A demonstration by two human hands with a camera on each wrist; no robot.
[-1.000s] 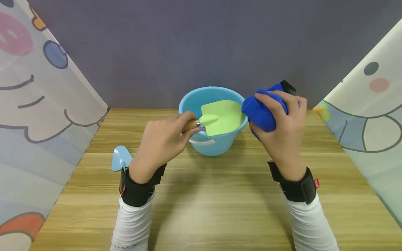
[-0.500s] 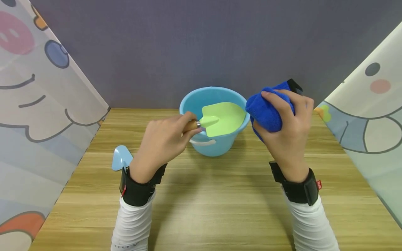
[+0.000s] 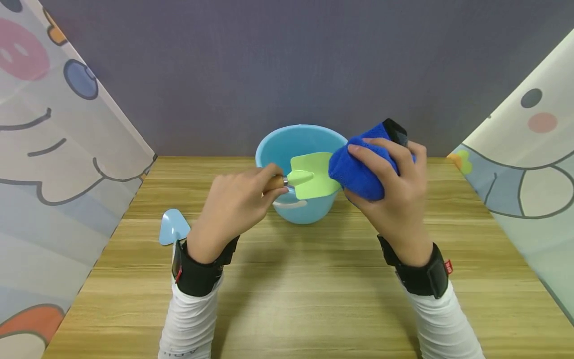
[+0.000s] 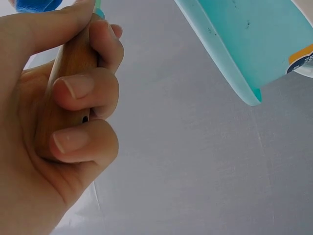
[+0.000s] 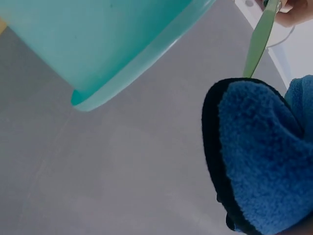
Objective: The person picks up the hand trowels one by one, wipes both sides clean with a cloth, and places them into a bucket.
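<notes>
My left hand (image 3: 239, 204) grips the wooden handle (image 4: 68, 93) of a garden trowel with a light green blade (image 3: 314, 175). In the head view the blade lies in front of the mouth of a light blue bucket (image 3: 307, 212). In my right hand (image 3: 399, 199) is a bunched blue cloth (image 3: 358, 172) with a black edge. The cloth overlaps the blade's far end, hiding its tip. In the right wrist view, the blade (image 5: 259, 46) meets the top of the cloth (image 5: 269, 152).
A small light blue shovel (image 3: 173, 227) lies on the wooden table (image 3: 305, 299) left of my left wrist, partly hidden by it. Behind the bucket rises a grey wall (image 3: 291, 65). Cartoon-printed panels (image 3: 515, 149) flank the table.
The cloth first moved slightly right, off the blade, then came left and a little down over the blade's tip. The trowel has dipped slightly; the bucket has not moved.
</notes>
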